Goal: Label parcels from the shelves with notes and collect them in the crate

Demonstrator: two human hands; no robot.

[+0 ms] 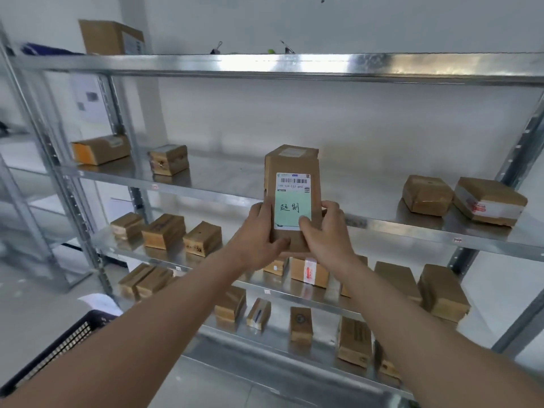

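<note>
Parcel (290, 166): brown cardboard, held upright in front of the metal shelves (294, 64), level with the second shelf from the top. Shipping label (293, 181) with barcode on its front face; pale green note (291, 209) with dark handwriting stuck just below, overlapping the label's lower part. Left hand (257, 234): fingers curled round the parcel's left edge and lower corner, gripping it. Right hand (325, 231): fingers wrapped behind the right edge, thumb (306, 223) pressing on the note's lower right corner. Both forearms bare, reaching up from the bottom of the view. Crate (59, 346): dark, perforated wall, lower left corner, on the floor just beside the shelves, well below the held parcel; contents not visible. Shelves: several tiers, each carrying small brown boxes; two larger boxes (463, 198) at the right of the second tier, one with white tape and a red mark. Large carton (110, 36) on the top tier, left. Papers taped to the wall behind the left upright.
</note>
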